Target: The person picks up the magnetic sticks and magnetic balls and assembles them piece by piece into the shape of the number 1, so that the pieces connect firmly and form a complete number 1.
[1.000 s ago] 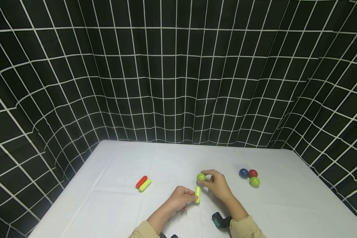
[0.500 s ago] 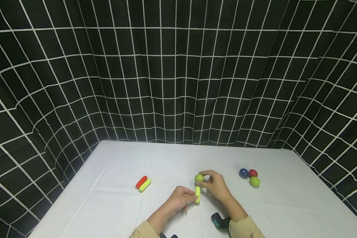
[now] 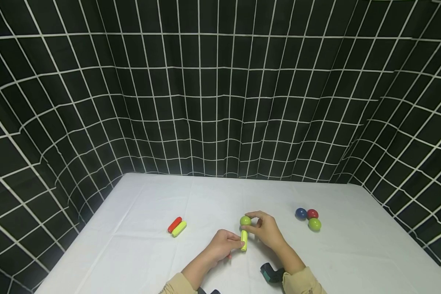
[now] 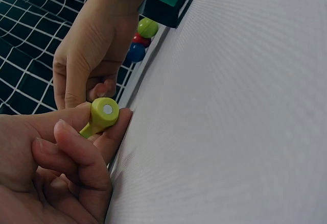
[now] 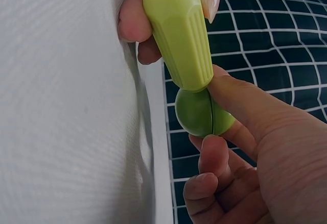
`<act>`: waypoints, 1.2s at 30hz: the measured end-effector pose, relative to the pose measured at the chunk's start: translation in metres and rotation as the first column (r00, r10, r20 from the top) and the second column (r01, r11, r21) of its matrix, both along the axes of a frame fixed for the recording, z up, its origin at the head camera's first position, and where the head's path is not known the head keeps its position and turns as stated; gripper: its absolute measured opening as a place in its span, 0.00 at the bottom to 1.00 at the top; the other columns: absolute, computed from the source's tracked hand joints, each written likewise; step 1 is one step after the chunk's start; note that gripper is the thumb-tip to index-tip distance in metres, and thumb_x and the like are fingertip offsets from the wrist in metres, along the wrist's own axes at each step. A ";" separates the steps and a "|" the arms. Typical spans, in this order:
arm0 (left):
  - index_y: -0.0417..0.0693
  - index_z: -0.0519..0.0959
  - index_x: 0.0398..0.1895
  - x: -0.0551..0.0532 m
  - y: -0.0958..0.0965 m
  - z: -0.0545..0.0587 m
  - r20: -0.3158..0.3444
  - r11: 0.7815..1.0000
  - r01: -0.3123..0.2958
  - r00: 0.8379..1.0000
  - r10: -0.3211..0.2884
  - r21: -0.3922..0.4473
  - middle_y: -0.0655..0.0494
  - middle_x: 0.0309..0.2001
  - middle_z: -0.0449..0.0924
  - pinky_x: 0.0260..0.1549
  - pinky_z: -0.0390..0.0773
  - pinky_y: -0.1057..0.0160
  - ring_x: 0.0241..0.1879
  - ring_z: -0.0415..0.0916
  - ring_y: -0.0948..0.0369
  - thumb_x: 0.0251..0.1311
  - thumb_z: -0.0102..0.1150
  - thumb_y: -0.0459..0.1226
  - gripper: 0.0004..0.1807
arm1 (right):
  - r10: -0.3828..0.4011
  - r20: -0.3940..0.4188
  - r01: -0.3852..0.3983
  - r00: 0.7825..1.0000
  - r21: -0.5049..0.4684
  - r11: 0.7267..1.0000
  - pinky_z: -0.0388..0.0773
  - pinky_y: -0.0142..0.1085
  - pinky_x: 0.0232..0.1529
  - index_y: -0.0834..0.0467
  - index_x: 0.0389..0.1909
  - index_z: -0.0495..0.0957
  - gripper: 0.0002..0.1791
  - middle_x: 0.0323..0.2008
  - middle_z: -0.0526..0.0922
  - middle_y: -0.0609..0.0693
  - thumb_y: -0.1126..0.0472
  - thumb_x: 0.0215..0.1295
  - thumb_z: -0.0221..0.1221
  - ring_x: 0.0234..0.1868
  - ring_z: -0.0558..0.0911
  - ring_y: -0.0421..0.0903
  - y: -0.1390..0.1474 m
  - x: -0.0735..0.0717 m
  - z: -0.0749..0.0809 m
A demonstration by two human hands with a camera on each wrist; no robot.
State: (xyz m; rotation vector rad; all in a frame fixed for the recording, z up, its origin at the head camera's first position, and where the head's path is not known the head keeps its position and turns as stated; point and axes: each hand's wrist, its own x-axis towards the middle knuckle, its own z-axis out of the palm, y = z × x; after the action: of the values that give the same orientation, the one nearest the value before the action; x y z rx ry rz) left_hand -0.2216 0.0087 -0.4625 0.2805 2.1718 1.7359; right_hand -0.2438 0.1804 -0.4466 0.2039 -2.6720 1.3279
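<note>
My left hand (image 3: pixel 222 247) pinches a ribbed yellow-green rod (image 3: pixel 244 240) between thumb and fingers, over the middle of the table. A pale metallic disc, like a magnet, shows in the rod's near end in the left wrist view. Just beyond it, my right hand (image 3: pixel 267 230) holds a lime-green ball (image 3: pixel 245 220) with thumb and fingertips. In the right wrist view the ball (image 5: pixel 191 113), marked by a seam, meets the far end of the rod (image 5: pixel 179 40), and the two are in line.
Left of the hands, a red rod (image 3: pixel 174 224) and a yellow rod (image 3: pixel 179 229) lie side by side on the white tablecloth (image 3: pixel 139 261). To the right sit a blue ball (image 3: pixel 301 214), a red ball (image 3: pixel 312 214) and a green ball (image 3: pixel 315 224). A black grid-patterned curtain (image 3: pixel 228 106) surrounds the table.
My right hand has shifted slightly left with the lime-green ball, bringing it in line with the rod's far end. The left hand and the rod stay in place.
</note>
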 end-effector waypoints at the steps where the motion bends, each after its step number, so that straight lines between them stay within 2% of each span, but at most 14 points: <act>1: 0.39 0.82 0.34 0.000 0.000 0.000 0.000 1.000 0.000 1.000 0.000 -0.001 0.58 0.19 0.78 0.09 0.60 0.78 0.10 0.58 0.72 0.53 0.63 0.39 0.11 | 0.001 0.000 -0.001 1.000 -0.001 1.000 0.63 0.27 0.14 0.58 0.44 0.80 0.22 0.27 0.77 0.49 0.58 0.45 0.71 0.15 0.66 0.36 0.000 0.000 0.000; 12: 0.39 0.83 0.34 0.001 0.001 0.004 0.000 1.000 -0.007 1.000 0.007 -0.009 0.57 0.18 0.76 0.09 0.60 0.77 0.10 0.59 0.71 0.54 0.62 0.40 0.11 | 0.022 0.007 -0.022 1.000 0.001 1.000 0.60 0.25 0.14 0.58 0.37 0.81 0.14 0.20 0.73 0.49 0.59 0.48 0.69 0.13 0.63 0.34 0.003 -0.002 -0.002; 19: 0.38 0.82 0.35 0.001 0.000 0.004 0.003 1.000 -0.012 1.000 0.012 -0.003 0.52 0.23 0.83 0.08 0.60 0.78 0.09 0.59 0.71 0.54 0.62 0.39 0.12 | 0.018 0.016 -0.018 1.000 -0.011 1.000 0.60 0.25 0.14 0.59 0.38 0.81 0.15 0.20 0.73 0.48 0.58 0.49 0.69 0.14 0.63 0.35 0.003 -0.002 -0.002; 24: 0.37 0.81 0.36 0.001 0.000 0.003 -0.001 1.000 -0.007 1.000 0.007 0.006 0.51 0.27 0.85 0.08 0.60 0.78 0.09 0.59 0.71 0.55 0.61 0.39 0.13 | 0.049 0.034 -0.049 0.998 -0.002 0.999 0.59 0.24 0.13 0.60 0.41 0.81 0.17 0.18 0.73 0.48 0.57 0.51 0.67 0.12 0.63 0.34 0.004 -0.002 -0.004; 29: 0.37 0.81 0.36 0.001 0.000 0.003 -0.002 1.000 -0.006 1.000 0.006 0.007 0.51 0.25 0.85 0.08 0.60 0.78 0.09 0.59 0.71 0.54 0.62 0.39 0.13 | 0.078 0.044 -0.077 0.996 -0.009 0.997 0.60 0.24 0.13 0.62 0.42 0.80 0.18 0.17 0.74 0.48 0.56 0.52 0.67 0.12 0.64 0.34 0.005 -0.002 -0.005; 36: 0.37 0.81 0.35 0.001 0.000 0.003 0.001 1.000 -0.006 1.000 0.006 0.005 0.51 0.25 0.85 0.08 0.60 0.78 0.09 0.59 0.71 0.55 0.62 0.39 0.12 | 0.074 0.064 -0.073 0.995 -0.012 0.997 0.60 0.24 0.13 0.61 0.43 0.80 0.19 0.17 0.74 0.48 0.56 0.52 0.67 0.13 0.64 0.35 0.004 -0.001 -0.004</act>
State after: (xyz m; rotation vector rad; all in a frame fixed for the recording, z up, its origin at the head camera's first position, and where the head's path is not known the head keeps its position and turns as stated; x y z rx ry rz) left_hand -0.2206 0.0082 -0.4596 0.2755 2.1700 1.7448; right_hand -0.2450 0.1845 -0.4509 0.2652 -2.7354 1.3910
